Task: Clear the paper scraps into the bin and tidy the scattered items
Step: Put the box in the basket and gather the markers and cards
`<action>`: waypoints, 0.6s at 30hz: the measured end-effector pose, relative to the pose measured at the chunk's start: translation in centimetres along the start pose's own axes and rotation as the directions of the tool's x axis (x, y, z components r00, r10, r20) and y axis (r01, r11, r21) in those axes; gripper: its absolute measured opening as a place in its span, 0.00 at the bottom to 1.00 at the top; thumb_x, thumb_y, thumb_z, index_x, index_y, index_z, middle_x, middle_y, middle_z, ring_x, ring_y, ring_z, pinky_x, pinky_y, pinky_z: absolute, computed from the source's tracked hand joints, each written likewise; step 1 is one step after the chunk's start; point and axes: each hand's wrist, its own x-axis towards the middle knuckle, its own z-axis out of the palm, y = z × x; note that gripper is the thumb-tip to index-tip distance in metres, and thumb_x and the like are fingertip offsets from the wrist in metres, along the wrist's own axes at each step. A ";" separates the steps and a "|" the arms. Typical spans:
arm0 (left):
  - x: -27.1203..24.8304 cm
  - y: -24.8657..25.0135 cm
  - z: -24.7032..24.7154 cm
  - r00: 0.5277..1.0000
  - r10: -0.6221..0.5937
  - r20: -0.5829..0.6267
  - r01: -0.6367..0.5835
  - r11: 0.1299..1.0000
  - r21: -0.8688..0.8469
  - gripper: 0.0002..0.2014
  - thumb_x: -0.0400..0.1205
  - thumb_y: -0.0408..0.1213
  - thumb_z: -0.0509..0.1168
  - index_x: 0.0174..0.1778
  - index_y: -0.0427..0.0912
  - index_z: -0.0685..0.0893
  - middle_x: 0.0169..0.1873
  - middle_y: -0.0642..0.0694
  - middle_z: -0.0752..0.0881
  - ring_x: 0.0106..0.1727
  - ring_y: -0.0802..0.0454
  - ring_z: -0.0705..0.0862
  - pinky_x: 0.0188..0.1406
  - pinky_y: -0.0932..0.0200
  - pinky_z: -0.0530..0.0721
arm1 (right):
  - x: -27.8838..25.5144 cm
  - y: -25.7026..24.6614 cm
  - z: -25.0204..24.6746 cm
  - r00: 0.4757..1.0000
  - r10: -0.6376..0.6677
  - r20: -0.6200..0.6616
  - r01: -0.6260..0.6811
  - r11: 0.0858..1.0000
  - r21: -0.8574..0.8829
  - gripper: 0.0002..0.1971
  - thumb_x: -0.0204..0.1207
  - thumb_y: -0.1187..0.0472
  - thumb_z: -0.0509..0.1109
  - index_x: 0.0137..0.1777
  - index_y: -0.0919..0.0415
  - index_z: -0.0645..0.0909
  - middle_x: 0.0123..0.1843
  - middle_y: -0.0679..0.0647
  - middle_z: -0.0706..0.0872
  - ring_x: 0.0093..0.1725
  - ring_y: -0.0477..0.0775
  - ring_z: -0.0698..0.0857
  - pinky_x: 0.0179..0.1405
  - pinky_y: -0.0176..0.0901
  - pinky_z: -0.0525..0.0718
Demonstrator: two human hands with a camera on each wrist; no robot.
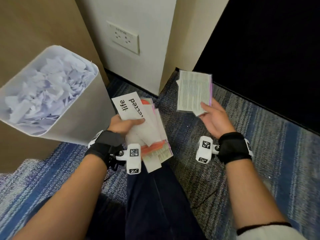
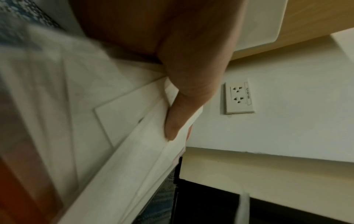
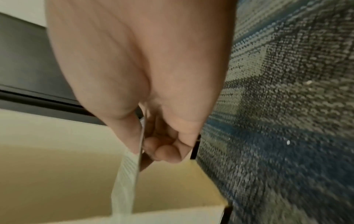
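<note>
While your left hand [image 1: 123,124] grips the card stack [image 1: 149,129] beside the full bin [image 1: 50,90], your right hand [image 1: 215,118] pinches one leaflet [image 1: 194,90] over bare carpet [image 1: 270,139].

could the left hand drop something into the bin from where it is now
Probably yes. The bin stands just to the left of the left hand, its open top tilted toward the person, with nothing between them. But that hand's grip is full of a stack of leaflets, and the paper scraps already reach near the rim.
</note>
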 end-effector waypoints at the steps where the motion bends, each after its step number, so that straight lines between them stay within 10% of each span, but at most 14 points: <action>1: -0.8 0.3 0.1 1.000 -0.002 0.013 0.003 1.000 -0.021 0.20 0.67 0.26 0.81 0.55 0.38 0.88 0.53 0.42 0.90 0.50 0.45 0.90 0.48 0.48 0.89 | -1.0 -0.5 0.8 0.999 0.010 0.051 -0.011 1.000 0.005 0.21 0.86 0.72 0.57 0.75 0.56 0.73 0.72 0.54 0.82 0.70 0.53 0.82 0.71 0.51 0.79; 6: -6.0 1.8 1.3 0.985 0.028 0.168 -0.011 0.995 -0.103 0.15 0.72 0.27 0.77 0.53 0.42 0.87 0.42 0.48 0.92 0.39 0.52 0.92 0.29 0.59 0.88 | -5.6 -0.1 4.2 0.980 0.078 0.184 -0.018 0.952 -0.305 0.23 0.83 0.74 0.62 0.77 0.61 0.73 0.68 0.56 0.85 0.66 0.53 0.85 0.64 0.49 0.85; 14: -12.0 2.6 3.6 0.963 0.164 0.214 -0.130 0.978 -0.165 0.21 0.70 0.32 0.80 0.60 0.40 0.87 0.51 0.43 0.92 0.49 0.48 0.92 0.43 0.52 0.91 | -10.2 -0.1 5.3 0.995 -0.005 0.096 0.042 0.920 -0.389 0.20 0.83 0.71 0.64 0.70 0.52 0.79 0.62 0.50 0.88 0.62 0.49 0.87 0.62 0.51 0.86; 18: -13.8 2.3 4.3 0.959 0.200 0.200 -0.152 0.961 -0.232 0.23 0.69 0.36 0.81 0.60 0.41 0.87 0.51 0.43 0.92 0.50 0.45 0.91 0.52 0.46 0.89 | -11.8 0.1 6.4 0.992 -0.120 0.027 0.116 0.834 -0.539 0.20 0.75 0.55 0.74 0.67 0.45 0.78 0.65 0.54 0.81 0.61 0.51 0.85 0.65 0.53 0.84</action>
